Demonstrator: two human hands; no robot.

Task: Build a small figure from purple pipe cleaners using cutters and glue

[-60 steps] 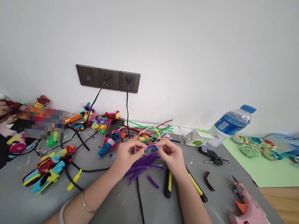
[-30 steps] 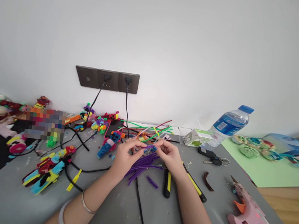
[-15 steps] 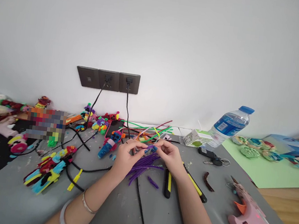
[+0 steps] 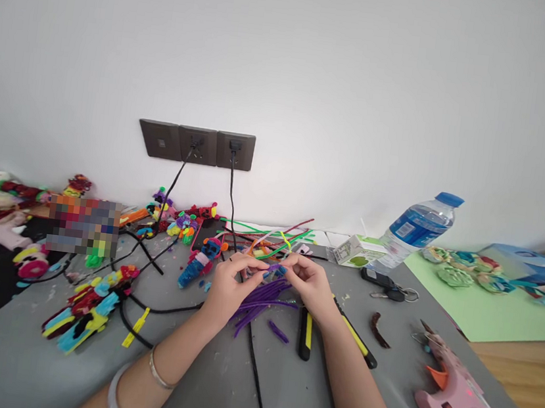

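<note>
Between the fingertips of both hands is a purple pipe cleaner, pinched at either end of a short stretch. My left hand is closed on its left side, thumb against forefinger. On the right side my right hand pinches it the same way; the fingers partly cover it. Just below lies a bundle of purple pipe cleaners on the grey table. One short purple piece rests apart from the bundle. Close to my right wrist are black-and-yellow handles of a tool, its head hidden.
A pink glue gun lies at the right. Behind it are keys, a drink carton and a tilted-looking water bottle. Pipe-cleaner figures crowd the left, among black cables. Wall sockets hold two plugs.
Almost nothing differs. Both hands keep their pinch on the purple pipe cleaner in nearly the same place, and the view has shifted very slightly.
</note>
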